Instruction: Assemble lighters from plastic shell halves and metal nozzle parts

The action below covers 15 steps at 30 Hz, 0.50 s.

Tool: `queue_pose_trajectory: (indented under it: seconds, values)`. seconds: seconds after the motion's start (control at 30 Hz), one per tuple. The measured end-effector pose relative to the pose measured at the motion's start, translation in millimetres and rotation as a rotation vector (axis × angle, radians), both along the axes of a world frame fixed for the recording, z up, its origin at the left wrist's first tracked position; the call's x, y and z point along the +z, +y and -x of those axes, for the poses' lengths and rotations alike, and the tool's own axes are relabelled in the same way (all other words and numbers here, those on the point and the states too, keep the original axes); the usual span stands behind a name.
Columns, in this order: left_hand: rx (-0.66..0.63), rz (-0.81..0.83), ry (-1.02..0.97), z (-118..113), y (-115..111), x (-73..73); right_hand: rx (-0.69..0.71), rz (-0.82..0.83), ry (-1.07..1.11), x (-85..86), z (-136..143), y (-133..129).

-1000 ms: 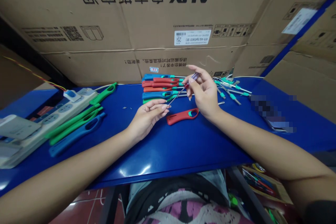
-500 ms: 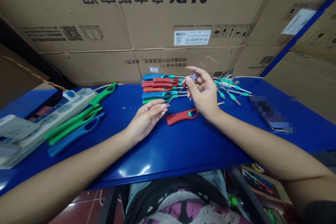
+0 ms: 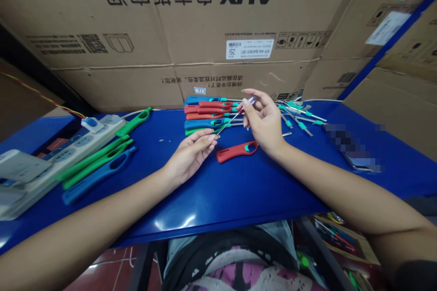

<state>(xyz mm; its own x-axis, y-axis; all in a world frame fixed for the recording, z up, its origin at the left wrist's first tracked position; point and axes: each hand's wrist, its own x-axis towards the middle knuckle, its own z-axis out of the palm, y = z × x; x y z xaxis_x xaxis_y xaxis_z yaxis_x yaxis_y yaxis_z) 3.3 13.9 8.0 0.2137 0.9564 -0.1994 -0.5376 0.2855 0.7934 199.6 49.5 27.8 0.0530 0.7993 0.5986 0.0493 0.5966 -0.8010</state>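
Note:
My right hand (image 3: 264,120) is closed around the clear purple-and-red handle of a screwdriver (image 3: 249,101). The thin metal shaft slants down to the left, its tip between the thumb and fingertips of my left hand (image 3: 194,152). Whether a small part sits at that tip is hidden. Just below both hands, a red lighter (image 3: 235,151) with a turquoise trigger lies on the blue table (image 3: 218,200), its far end behind my right wrist. Behind my hands is a stack of long-necked lighters (image 3: 208,108) in blue, red, orange and green.
To the right lie several metal lighter tubes (image 3: 302,118) with turquoise parts and a blurred-out dark object (image 3: 351,148). Green and blue handle shells (image 3: 99,170) rest against a white power strip (image 3: 82,143) on the left. Tiny metal pieces (image 3: 161,140) lie nearby; a cardboard wall (image 3: 143,63) stands behind.
My right hand has shifted very slightly downward, and the screwdriver handle has tilted a little. My left hand stays in nearly the same place at its tip.

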Motion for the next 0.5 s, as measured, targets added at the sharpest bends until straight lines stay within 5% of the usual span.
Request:
queue_pose_trajectory:
  seconds: [0.5]
  values:
    - [0.004,0.001,0.003,-0.7,0.7,-0.3,0.002,-0.028,-0.026,1.1,0.6,-2.3]
